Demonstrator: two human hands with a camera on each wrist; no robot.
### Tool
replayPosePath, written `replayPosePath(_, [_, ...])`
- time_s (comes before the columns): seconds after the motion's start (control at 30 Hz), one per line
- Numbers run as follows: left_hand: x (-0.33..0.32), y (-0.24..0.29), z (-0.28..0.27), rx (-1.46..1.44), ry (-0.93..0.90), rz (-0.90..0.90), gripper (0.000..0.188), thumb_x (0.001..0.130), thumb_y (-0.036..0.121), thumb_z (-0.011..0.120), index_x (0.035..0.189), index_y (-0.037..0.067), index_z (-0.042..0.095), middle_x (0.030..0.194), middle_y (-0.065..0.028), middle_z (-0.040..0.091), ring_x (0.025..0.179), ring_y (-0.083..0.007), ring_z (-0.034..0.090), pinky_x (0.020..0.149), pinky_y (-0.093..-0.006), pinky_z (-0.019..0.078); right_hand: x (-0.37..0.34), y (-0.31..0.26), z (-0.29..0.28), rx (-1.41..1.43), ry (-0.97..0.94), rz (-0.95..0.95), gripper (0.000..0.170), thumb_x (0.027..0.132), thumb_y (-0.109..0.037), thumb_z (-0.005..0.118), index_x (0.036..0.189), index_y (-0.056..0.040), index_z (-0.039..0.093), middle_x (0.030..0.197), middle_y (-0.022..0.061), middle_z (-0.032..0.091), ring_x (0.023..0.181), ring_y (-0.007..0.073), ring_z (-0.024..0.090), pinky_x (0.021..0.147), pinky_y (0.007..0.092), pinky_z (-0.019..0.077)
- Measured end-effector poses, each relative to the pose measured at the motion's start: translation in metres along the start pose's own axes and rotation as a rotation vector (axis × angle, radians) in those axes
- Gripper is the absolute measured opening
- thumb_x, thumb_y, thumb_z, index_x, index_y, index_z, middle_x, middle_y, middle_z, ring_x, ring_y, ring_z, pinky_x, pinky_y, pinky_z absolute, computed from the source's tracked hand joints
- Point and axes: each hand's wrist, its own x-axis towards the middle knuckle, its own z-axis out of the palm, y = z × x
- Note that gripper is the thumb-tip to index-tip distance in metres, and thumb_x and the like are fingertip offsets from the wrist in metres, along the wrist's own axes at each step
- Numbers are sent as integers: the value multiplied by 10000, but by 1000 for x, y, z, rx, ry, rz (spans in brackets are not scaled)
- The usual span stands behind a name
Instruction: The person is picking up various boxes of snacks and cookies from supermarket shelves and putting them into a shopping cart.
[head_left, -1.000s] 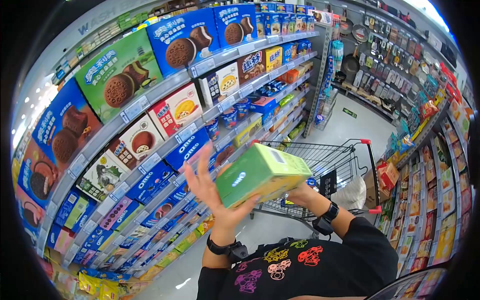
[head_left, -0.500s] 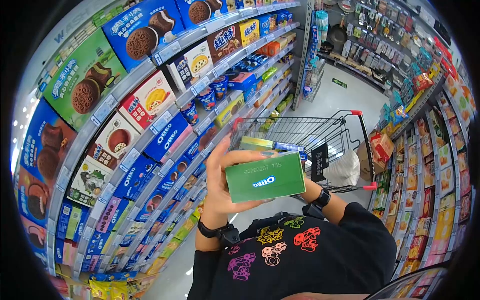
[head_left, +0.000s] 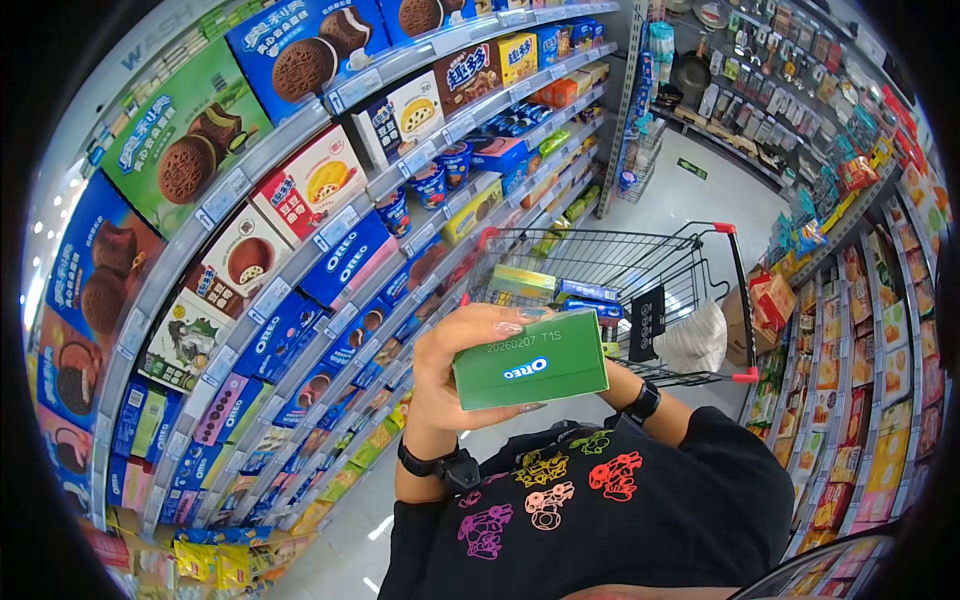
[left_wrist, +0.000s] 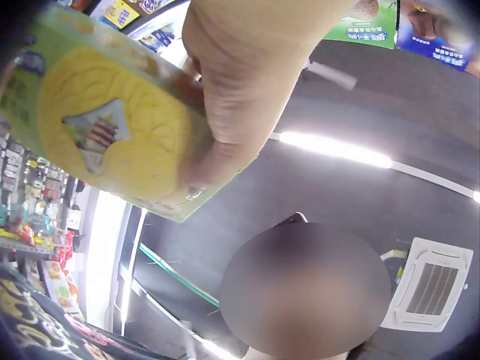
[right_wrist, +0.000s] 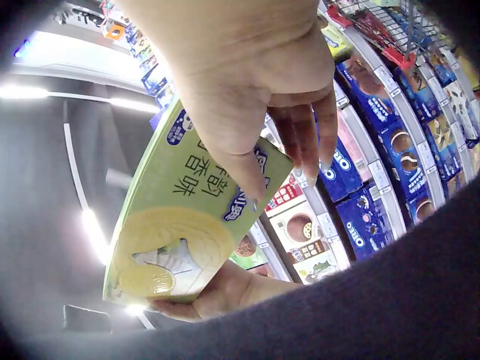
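Observation:
A green Oreo box (head_left: pixel 530 362) is held in front of the chest, its end panel with a printed date facing up to the head view. My left hand (head_left: pixel 438 362) grips it from the left, fingers over the upper edge and thumb along the lower one. In the left wrist view, the left hand (left_wrist: pixel 244 90) lies against the yellow-green face of the box (left_wrist: pixel 112 135). The box mostly hides my right hand in the head view. In the right wrist view, the right hand (right_wrist: pixel 259 97) has its thumb on the box face (right_wrist: pixel 180 225) and its fingers past the edge.
Beyond the box stands a shopping cart (head_left: pixel 650 250) holding a yellow-green box (head_left: pixel 524 281), blue packs (head_left: pixel 590 290) and a white bag (head_left: pixel 692 338). Shelves of cookie boxes (head_left: pixel 300 190) line the left; more packed shelves (head_left: pixel 850 400) line the right.
The box has turned from a tilt to show its end panel. My left fingers, raised a second ago, have come down over its upper edge.

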Motion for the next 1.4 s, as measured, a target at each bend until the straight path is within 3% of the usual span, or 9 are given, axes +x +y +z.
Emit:
replayPosePath(0.1, [-3, 3, 0, 29, -2, -14, 639, 499, 113, 805, 1051, 13, 499, 977, -192, 583, 928, -285, 584, 821, -398, 450, -1, 17, -11, 39, 21, 22, 439, 818, -161, 632, 1207, -52, 463, 1192, 86, 522, 1069, 150, 504, 903, 296, 422])
replayPosePath(0.2, [-3, 4, 1, 40, 3, -4, 625, 506, 113, 802, 1044, 7, 502, 981, -197, 580, 929, -289, 585, 813, -396, 454, -5, 18, -5, 5, 64, -3, 387, 888, -264, 485, 1204, -43, 452, 1152, 109, 528, 1039, 187, 542, 843, 298, 488])
replayPosePath(0.3, [-3, 5, 4, 34, 3, 2, 627, 508, 112, 801, 1047, 3, 498, 985, -206, 576, 931, -290, 585, 799, -393, 461, -8, -8, 22, -220, 43, -95, 416, 936, -334, 375, 1232, -44, 418, 1161, 125, 509, 1060, 211, 537, 844, 306, 506])
replayPosePath(0.37, [-2, 5, 5, 31, 7, 1, 630, 510, 109, 800, 1050, 3, 495, 990, -212, 572, 934, -291, 585, 791, -392, 466, -9, -19, 30, -306, 8, -133, 420, 945, -334, 357, 1249, -49, 405, 1176, 126, 500, 1077, 211, 525, 866, 305, 495])
replayPosePath(0.6, [-4, 7, 7, 85, 13, -36, 611, 523, 73, 783, 1056, 20, 490, 1010, -221, 562, 931, -282, 589, 797, -382, 487, -9, -4, 12, -164, 5, -50, 392, 947, -295, 364, 1255, -56, 401, 1173, 130, 507, 1105, 205, 507, 923, 315, 460])
replayPosePath(0.67, [-4, 6, 8, 80, 17, -45, 610, 522, 64, 778, 1058, 25, 488, 1015, -221, 559, 931, -279, 591, 800, -377, 491, -7, 6, -1, -169, 12, -47, 420, 925, -298, 410, 1266, -53, 390, 1180, 137, 505, 1112, 223, 501, 926, 349, 454])
replayPosePath(1.23, [-10, 3, 24, 125, 168, -335, 751, 470, 134, 775, 1114, -8, 415, 1047, -164, 565, 974, -254, 582, 858, -346, 464, -11, 15, -15, -49, -13, 13, 598, 792, -267, 619, 1294, -56, 372, 1226, 155, 477, 1099, 271, 502, 889, 389, 442])
replayPosePath(1.4, [-12, -2, 32, 56, 199, -376, 732, 494, 136, 773, 1114, -4, 409, 1040, -159, 564, 975, -247, 580, 861, -346, 463, -26, 2, -15, 54, -121, 67, 664, 753, -258, 680, 1303, -57, 367, 1239, 161, 469, 1095, 285, 502, 878, 401, 439])
